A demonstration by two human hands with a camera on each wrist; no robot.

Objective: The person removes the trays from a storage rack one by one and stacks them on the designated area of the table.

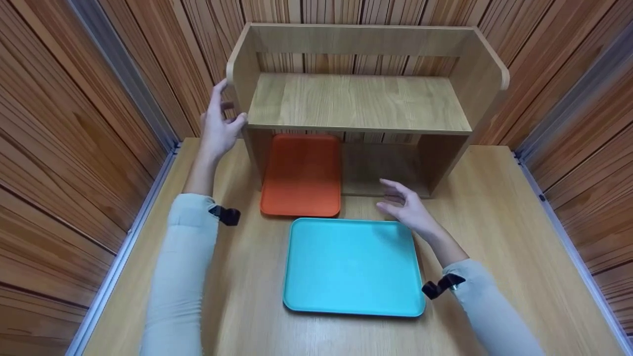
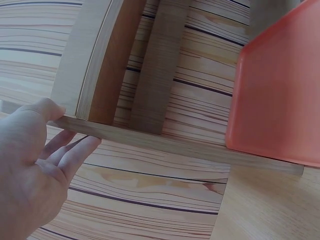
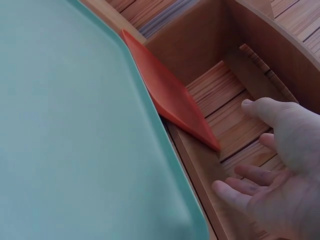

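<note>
A two-tier wooden desk shelf [image 1: 361,104] stands at the back of the table. My left hand [image 1: 221,126] grips its left side panel [image 2: 150,142], thumb at the front edge and fingers along the outer face. An orange tray [image 1: 301,178] sits in the left part of the lower tier, its near end sticking out past the front. Flat before the shelf lies a turquoise tray [image 1: 353,267]. My right hand [image 1: 408,207] hovers by that tray's far right corner, in front of the lower tier, fingers loosely bent and holding nothing.
Wood-patterned walls [image 1: 59,123] with metal rails [image 1: 133,217] close in the table [image 1: 247,296] at the back and both sides. A black strap [image 1: 225,215] is on the left sleeve, another [image 1: 442,286] on the right.
</note>
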